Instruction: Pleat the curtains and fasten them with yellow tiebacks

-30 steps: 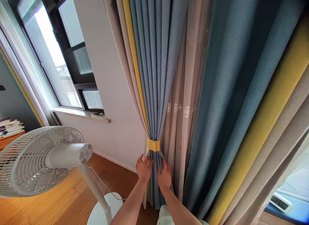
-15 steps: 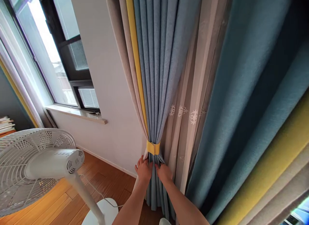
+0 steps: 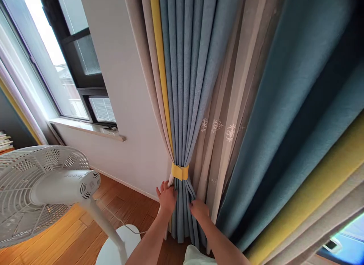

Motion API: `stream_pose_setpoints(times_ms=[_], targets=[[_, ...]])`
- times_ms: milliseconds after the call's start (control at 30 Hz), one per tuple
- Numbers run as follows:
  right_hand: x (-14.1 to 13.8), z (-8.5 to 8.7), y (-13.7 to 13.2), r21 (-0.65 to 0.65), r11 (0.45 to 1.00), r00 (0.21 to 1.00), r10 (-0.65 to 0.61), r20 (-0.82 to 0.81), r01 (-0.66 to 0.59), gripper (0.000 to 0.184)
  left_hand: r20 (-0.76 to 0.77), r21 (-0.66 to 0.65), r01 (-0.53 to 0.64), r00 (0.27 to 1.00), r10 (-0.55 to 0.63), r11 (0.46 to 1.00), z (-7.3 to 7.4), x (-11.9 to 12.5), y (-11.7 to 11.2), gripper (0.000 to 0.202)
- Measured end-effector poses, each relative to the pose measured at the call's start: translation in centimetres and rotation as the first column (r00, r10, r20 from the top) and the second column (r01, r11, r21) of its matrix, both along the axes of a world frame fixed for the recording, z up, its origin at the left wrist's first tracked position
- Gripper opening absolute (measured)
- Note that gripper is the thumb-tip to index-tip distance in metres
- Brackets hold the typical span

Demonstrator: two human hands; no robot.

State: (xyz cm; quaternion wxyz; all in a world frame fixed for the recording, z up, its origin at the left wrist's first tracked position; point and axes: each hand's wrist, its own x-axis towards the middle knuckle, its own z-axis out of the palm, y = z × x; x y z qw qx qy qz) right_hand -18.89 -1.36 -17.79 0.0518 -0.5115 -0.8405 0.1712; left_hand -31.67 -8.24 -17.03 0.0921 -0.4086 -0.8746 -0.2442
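Head view: my left hand [image 3: 167, 197] lies on the left edge of the gathered blue curtain [image 3: 181, 213], just below the yellow tie band [image 3: 179, 172]. Its fingers are spread apart, pressed against the folds and not closed around them. My right hand [image 3: 199, 209] sits on the right side of the same bunch, a little lower. Its fingers go in among the folds, so I cannot tell whether they are clamped or only touching. The band circles the curtain just above both hands. Beside the bunch hangs an embroidered sheer curtain [image 3: 217, 151]. At the left, an electric fan [image 3: 64, 187] is cut off by the frame edge, as is the window [image 3: 71, 60] above it. A white cloth [image 3: 197, 256] at the bottom edge is too cut off to make out.
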Motion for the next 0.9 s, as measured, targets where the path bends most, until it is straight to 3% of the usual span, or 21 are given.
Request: stream_pose_setpoints(times_ms=[133,267,500,667,900], targets=[[1.4,0.1,-2.0,0.071,0.997,0.983,-0.021,-0.181,0.034,0.025,-0.051,0.22,-0.021,0.998,0.033,0.975,-1.3,2.6,-2.3,0.023],[0.4,2.0,-1.9,0.245,0.962,0.923,-0.018,-0.385,0.121,0.025,-0.014,0.242,-0.001,1.0,0.004,0.97,-0.1,4.4,-2.2,0.022],[-1.4,5.5,0.3,0.297,0.955,0.986,0.038,-0.164,0.013,0.018,0.185,0.091,0.024,0.982,-0.041,0.996,4.0,4.4,0.9,0.025],[-0.7,5.6,0.4,0.348,0.935,0.99,0.108,-0.093,-0.07,0.018,0.284,0.009,0.059,0.957,-0.059,0.998,5.1,4.0,1.5,0.025],[0.4,4.9,-1.0,0.382,0.922,0.99,0.106,-0.093,-0.063,0.02,0.264,-0.055,0.002,0.964,0.013,0.999,5.8,3.7,2.2,0.019]])
